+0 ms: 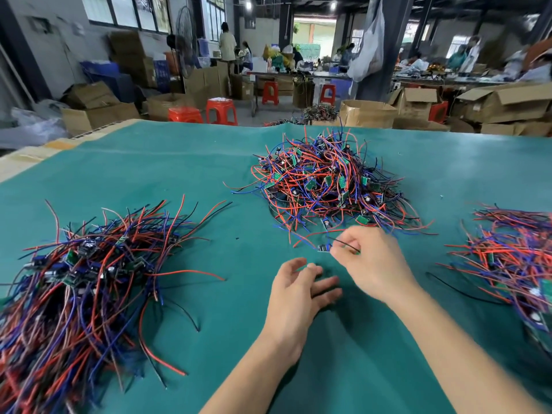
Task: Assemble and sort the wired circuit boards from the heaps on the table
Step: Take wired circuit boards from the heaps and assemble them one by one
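Observation:
Three heaps of small green circuit boards with red, blue and black wires lie on the green table cloth [209,162]: a tangled middle heap [325,180], a combed left heap [80,279] and a right heap [513,258] at the frame edge. At the near edge of the middle heap my right hand [373,261] pinches a black wire [346,245] joined to a small circuit board [324,248], whose other wires trail back toward the heap. My left hand [298,291] hovers just below it, fingers spread, holding nothing.
A loose black wire [454,286] lies left of the right heap. Beyond the table's far edge stand red stools [221,110], cardboard boxes [367,113] and other work tables with people in the background.

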`<move>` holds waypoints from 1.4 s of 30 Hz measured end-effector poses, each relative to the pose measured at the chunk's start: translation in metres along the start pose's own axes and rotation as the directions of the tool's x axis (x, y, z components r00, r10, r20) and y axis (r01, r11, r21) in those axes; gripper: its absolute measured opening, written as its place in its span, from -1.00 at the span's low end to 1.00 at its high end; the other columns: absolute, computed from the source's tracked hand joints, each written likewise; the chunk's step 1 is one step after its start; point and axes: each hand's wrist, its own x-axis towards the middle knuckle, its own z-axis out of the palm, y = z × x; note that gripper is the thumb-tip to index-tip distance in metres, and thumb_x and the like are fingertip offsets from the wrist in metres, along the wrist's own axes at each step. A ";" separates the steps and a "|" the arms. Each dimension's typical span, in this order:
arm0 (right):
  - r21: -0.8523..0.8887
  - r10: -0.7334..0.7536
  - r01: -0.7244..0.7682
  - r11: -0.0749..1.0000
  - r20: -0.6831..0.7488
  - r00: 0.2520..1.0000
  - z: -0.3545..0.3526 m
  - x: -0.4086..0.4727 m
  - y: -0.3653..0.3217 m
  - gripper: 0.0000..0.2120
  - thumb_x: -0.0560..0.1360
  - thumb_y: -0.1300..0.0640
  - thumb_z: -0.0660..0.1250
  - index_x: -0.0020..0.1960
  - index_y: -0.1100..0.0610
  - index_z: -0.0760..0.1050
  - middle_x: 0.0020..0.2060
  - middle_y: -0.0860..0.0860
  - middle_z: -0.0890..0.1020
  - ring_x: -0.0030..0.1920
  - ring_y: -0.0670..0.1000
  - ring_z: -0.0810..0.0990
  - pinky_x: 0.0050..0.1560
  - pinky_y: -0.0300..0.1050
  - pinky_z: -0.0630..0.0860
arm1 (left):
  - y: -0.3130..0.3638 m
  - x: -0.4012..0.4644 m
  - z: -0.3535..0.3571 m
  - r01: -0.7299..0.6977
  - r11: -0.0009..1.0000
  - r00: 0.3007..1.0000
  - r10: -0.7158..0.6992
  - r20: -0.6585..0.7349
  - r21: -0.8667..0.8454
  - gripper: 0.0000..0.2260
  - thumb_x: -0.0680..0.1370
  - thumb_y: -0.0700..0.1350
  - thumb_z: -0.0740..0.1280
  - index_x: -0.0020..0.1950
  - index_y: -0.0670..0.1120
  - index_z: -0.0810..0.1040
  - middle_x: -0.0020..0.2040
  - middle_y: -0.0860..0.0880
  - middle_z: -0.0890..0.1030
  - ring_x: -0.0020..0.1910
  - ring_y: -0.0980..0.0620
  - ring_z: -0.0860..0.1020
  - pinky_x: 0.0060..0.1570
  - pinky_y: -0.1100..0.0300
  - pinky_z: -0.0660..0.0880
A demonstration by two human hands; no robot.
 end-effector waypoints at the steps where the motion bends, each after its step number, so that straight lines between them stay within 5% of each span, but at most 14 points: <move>1: 0.061 -0.019 0.021 0.998 -0.023 1.000 -0.002 -0.014 -0.002 -0.92 0.48 0.09 0.47 -0.19 0.02 0.65 -0.36 -0.14 0.65 -0.29 -0.22 0.58 -0.29 -0.41 0.37 | 0.001 0.001 0.000 0.013 1.000 1.000 -0.013 0.024 0.000 -0.82 0.67 -0.23 0.21 0.24 -0.29 0.41 0.17 -0.34 0.57 0.00 -0.22 0.68 -0.09 0.03 0.65; 5: 0.312 -0.066 0.027 0.950 0.116 0.991 -0.001 -0.056 -0.010 -0.87 0.41 0.24 0.51 -0.18 0.01 0.67 -0.40 -0.13 0.66 -0.50 -0.20 0.47 -0.38 -0.41 0.35 | 0.003 -0.001 -0.002 0.011 0.995 0.991 -0.024 0.128 0.102 -0.87 0.68 -0.21 0.18 0.05 -0.25 0.46 -0.07 -0.23 0.62 -0.13 -0.09 0.65 -0.14 0.13 0.62; 11: 0.422 -0.123 -0.017 0.906 0.301 0.946 0.001 -0.061 -0.004 -0.86 0.38 0.24 0.51 -0.16 0.03 0.62 -0.41 -0.01 0.65 -0.43 -0.12 0.48 -0.33 -0.26 0.42 | 0.002 -0.001 -0.003 0.016 0.986 0.995 -0.033 0.099 0.165 -0.93 0.64 -0.24 0.25 0.01 -0.23 0.50 -0.20 -0.17 0.55 -0.27 -0.05 0.53 -0.26 0.15 0.50; 16: 0.154 0.005 -0.009 0.988 0.028 1.000 0.001 -0.051 0.019 -0.87 0.43 0.05 0.54 -0.07 -0.11 0.62 -0.29 -0.14 0.71 -0.25 -0.06 0.63 -0.18 -0.09 0.51 | -0.004 -0.001 -0.004 -0.082 0.971 0.994 0.062 0.095 0.226 -0.89 0.60 -0.40 0.24 0.03 -0.24 0.50 -0.09 -0.18 0.66 -0.18 -0.03 0.65 -0.14 0.11 0.63; 19: -0.042 0.063 -0.064 0.997 -0.014 0.998 0.004 -0.051 0.021 -0.63 0.49 -0.04 0.47 0.28 -0.08 0.55 0.10 -0.12 0.69 0.13 0.05 0.61 0.14 -0.01 0.51 | -0.006 0.000 -0.005 -0.208 0.916 0.978 0.194 0.074 0.342 -0.79 0.59 -0.43 0.19 0.07 -0.20 0.55 0.00 -0.14 0.68 -0.04 -0.02 0.66 -0.08 0.10 0.64; 22: -0.249 0.046 -0.054 0.967 -0.038 0.998 0.001 -0.051 0.022 -0.47 0.47 0.07 0.40 0.44 0.02 0.46 0.32 -0.01 0.58 0.29 0.14 0.46 0.33 -0.03 0.34 | -0.004 0.003 -0.008 -0.255 0.886 0.967 0.232 0.106 0.386 -0.68 0.54 -0.48 0.19 0.08 -0.13 0.57 0.08 -0.12 0.65 0.09 0.06 0.62 0.11 0.02 0.61; 25: -0.006 0.045 -0.044 0.999 0.032 0.998 -0.001 -0.056 0.008 -0.51 0.39 -0.06 0.30 0.30 -0.05 0.59 0.14 -0.09 0.68 0.25 0.02 0.52 0.30 -0.08 0.40 | -0.001 0.003 -0.009 -0.283 0.873 0.954 0.215 0.208 0.397 -0.58 0.46 -0.58 0.20 0.16 -0.19 0.55 0.13 -0.11 0.66 0.20 0.01 0.61 0.25 0.04 0.53; 28: 0.159 0.041 -0.044 0.986 0.024 0.999 0.008 -0.060 -0.003 -0.57 0.37 -0.22 0.31 0.19 -0.12 0.60 -0.15 -0.16 0.70 -0.01 -0.11 0.63 0.08 -0.11 0.51 | 0.000 -0.001 -0.008 -0.283 0.888 0.939 0.180 0.293 0.362 -0.52 0.40 -0.58 0.25 0.22 -0.19 0.53 0.19 -0.13 0.65 0.23 -0.10 0.60 0.24 0.06 0.52; 31: 0.289 0.081 -0.061 0.955 -0.059 0.995 0.014 -0.058 0.002 -0.83 0.43 0.03 0.53 -0.03 -0.15 0.63 -0.29 -0.22 0.71 -0.22 -0.22 0.66 -0.11 -0.29 0.51 | 0.002 -0.003 -0.007 -0.194 0.945 0.950 0.113 0.293 0.263 -0.45 0.37 -0.55 0.25 0.28 -0.13 0.47 0.24 -0.14 0.60 0.22 -0.07 0.59 0.18 0.05 0.52; 34: 0.387 0.201 -0.122 0.914 -0.170 0.965 0.012 -0.051 0.013 -0.83 0.43 0.14 0.53 -0.13 -0.14 0.66 -0.31 -0.22 0.71 -0.23 -0.17 0.69 -0.08 -0.22 0.57 | 0.003 -0.004 -0.006 -0.132 0.969 0.971 0.084 0.226 0.208 -0.42 0.47 -0.63 0.13 0.36 -0.13 0.39 0.32 -0.25 0.50 0.32 -0.11 0.53 0.26 0.02 0.52; 36: 0.358 0.235 -0.131 0.925 -0.265 0.935 0.008 -0.047 0.020 -0.84 0.46 0.11 0.50 -0.01 -0.11 0.68 -0.25 -0.19 0.71 -0.12 -0.06 0.69 0.01 -0.20 0.55 | 0.005 -0.004 -0.005 -0.133 0.974 0.977 0.096 0.193 0.184 -0.44 0.49 -0.62 0.15 0.35 -0.13 0.40 0.31 -0.26 0.50 0.31 -0.15 0.54 0.26 0.00 0.53; 39: 0.043 0.147 -0.141 0.989 -0.366 0.919 0.005 -0.045 0.032 -0.65 0.47 0.09 0.51 0.25 0.01 0.63 0.19 0.05 0.61 0.20 0.18 0.54 0.27 -0.03 0.39 | 0.010 -0.006 -0.004 -0.086 0.992 0.982 0.068 0.178 0.096 -0.44 0.46 -0.65 0.11 0.33 -0.17 0.41 0.30 -0.32 0.51 0.25 -0.21 0.57 0.15 0.04 0.60; 42: -0.050 -0.046 0.027 0.998 -0.441 0.896 -0.002 -0.048 0.023 -0.84 0.48 0.08 0.48 0.05 0.07 0.71 0.11 0.06 0.63 0.13 0.18 0.53 0.22 -0.06 0.36 | 0.014 -0.006 -0.004 -0.003 1.000 0.972 0.001 0.234 0.008 -0.39 0.40 -0.67 0.08 0.33 -0.18 0.39 0.30 -0.35 0.51 0.16 -0.23 0.63 -0.04 0.06 0.65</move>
